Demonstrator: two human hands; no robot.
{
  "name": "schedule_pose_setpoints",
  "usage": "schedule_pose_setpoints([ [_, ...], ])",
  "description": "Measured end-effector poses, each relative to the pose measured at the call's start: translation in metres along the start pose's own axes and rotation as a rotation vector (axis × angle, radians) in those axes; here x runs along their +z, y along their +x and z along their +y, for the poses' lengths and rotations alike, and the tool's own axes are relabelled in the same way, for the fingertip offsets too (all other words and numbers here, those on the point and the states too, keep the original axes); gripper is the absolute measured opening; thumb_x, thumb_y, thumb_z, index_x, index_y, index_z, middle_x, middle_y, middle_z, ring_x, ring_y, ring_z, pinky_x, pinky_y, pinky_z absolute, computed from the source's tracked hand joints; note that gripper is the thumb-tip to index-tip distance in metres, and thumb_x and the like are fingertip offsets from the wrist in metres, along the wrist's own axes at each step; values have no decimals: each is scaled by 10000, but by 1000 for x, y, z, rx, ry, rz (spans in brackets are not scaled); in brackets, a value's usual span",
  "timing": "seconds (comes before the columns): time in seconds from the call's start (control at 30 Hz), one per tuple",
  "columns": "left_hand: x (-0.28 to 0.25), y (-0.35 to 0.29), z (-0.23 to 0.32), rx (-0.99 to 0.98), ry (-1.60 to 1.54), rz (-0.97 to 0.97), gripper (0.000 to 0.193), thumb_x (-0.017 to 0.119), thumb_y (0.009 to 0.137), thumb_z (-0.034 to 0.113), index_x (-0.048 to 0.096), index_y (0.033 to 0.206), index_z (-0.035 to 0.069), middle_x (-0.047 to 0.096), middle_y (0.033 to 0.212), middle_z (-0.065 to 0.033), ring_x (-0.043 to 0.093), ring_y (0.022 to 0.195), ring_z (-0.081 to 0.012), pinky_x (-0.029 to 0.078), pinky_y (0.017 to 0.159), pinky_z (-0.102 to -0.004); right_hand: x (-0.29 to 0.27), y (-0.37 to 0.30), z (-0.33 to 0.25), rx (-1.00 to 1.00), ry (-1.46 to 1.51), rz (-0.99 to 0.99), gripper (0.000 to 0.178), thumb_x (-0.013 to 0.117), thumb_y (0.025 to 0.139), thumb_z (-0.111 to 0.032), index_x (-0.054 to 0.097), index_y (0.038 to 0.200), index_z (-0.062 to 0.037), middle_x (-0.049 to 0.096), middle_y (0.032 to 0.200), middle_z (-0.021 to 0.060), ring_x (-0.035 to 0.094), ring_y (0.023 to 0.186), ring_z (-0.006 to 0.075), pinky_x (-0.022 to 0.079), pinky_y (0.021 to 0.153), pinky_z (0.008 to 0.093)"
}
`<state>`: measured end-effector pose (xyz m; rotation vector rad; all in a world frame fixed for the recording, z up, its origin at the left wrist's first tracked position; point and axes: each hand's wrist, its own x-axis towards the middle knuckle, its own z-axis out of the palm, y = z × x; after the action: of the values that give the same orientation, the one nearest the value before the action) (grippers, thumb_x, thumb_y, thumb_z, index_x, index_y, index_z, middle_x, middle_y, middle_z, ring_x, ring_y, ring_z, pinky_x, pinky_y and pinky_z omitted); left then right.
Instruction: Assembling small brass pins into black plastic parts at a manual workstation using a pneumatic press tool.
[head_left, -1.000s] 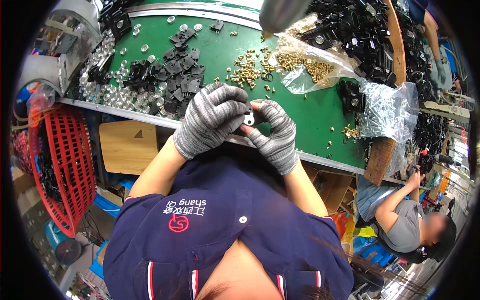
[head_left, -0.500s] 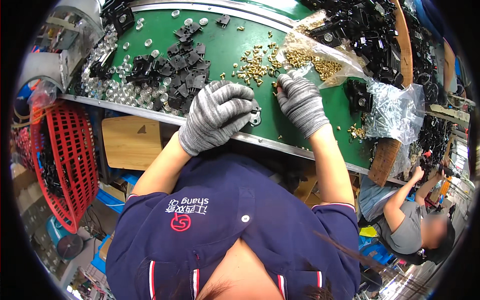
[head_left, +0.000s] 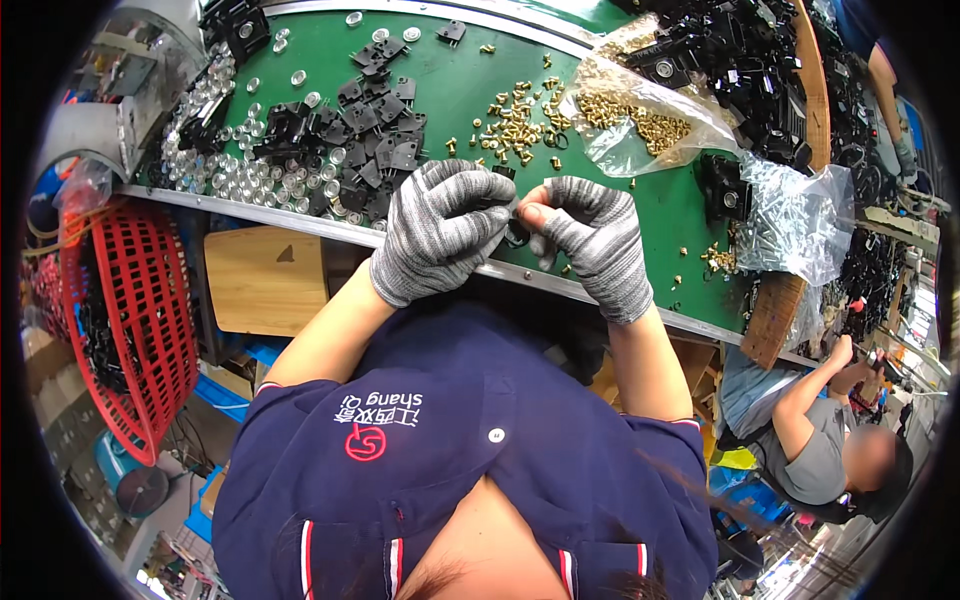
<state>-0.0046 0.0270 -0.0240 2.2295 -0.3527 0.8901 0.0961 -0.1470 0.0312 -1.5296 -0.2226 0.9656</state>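
Note:
My left hand (head_left: 440, 230), in a grey striped knit glove, is closed round a small black part (head_left: 517, 236), and most of that part is hidden by the fingers. Against it, my right hand (head_left: 592, 240) brings its thumb and forefinger together in a pinch; bare fingertips show through that glove. Whatever sits in the pinch is too small to make out. Just beyond both hands lies a scatter of brass-coloured screws (head_left: 515, 128). Left of them is a heap of flat black plastic pieces (head_left: 385, 140), with many clear round pieces (head_left: 285, 185) beside it.
An open plastic bag of brass screws (head_left: 640, 125) and a bag of silver screws (head_left: 795, 225) lie on the green bench (head_left: 460, 85). Black assemblies (head_left: 730, 75) pile up at far right. A red basket (head_left: 130, 330) stands at left; another person (head_left: 815, 430) sits at right.
My right hand has come from the brass screws back toward me and left, meeting the black part in my left hand. The left hand has barely shifted.

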Motion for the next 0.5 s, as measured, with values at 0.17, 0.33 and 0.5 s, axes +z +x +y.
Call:
schedule_pose_setpoints([
  [0.17, 3, -3, 0, 7, 5, 30, 227, 771, 669, 43, 682, 876, 70, 692, 976, -92, 666, 809, -303, 539, 679, -404, 6, 2, 11, -364, -409, 37, 102, 724, 882, -76, 713, 941, 7, 677, 733, 70, 618, 636, 97, 520, 605, 266],
  [0.33, 4, -4, 3, -16, -6, 32, 250, 783, 662, 26, 676, 885, 62, 694, 981, -104, 671, 851, -313, 543, 711, -405, 14, -3, 22, -493, -566, 142, 101, 720, 875, -74, 709, 931, 9, 657, 707, 84, 602, 641, 96, 508, 624, 269],
  [0.5, 5, -4, 1, -1, -26, 73, 248, 784, 661, 21, 672, 878, 62, 696, 980, -102, 671, 847, -311, 541, 707, -403, 16, 0, 22, -359, -331, 135, 98, 723, 870, -62, 712, 955, -14, 672, 750, 52, 595, 635, 103, 507, 616, 265],
])
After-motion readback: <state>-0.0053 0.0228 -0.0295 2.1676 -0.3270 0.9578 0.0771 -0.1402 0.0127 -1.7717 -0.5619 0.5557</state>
